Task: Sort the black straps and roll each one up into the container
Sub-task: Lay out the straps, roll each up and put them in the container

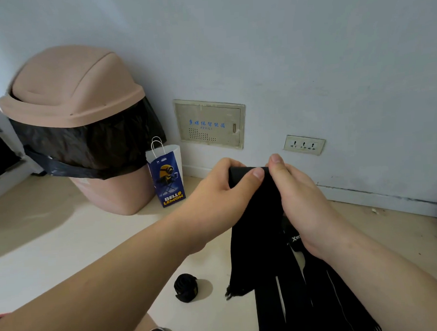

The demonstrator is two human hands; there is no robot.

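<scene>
Both hands pinch the top end of a wide black fabric strap [255, 214] held up above a pale floor [90, 248]: the left hand [221, 188] with thumb across its front, the right hand [297, 194] gripping its right edge. More black straps [320, 294] hang below. A rolled black strap [186, 287] lies on the floor, well apart from a pink swing-lid bin [83, 121] and a blue paper bag [168, 178].

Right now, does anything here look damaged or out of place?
The held strap is frayed at its lower left end, with threads sticking out. A rolled strap lies loose on the floor, in no container. The bin has its black liner hanging far down outside.
</scene>
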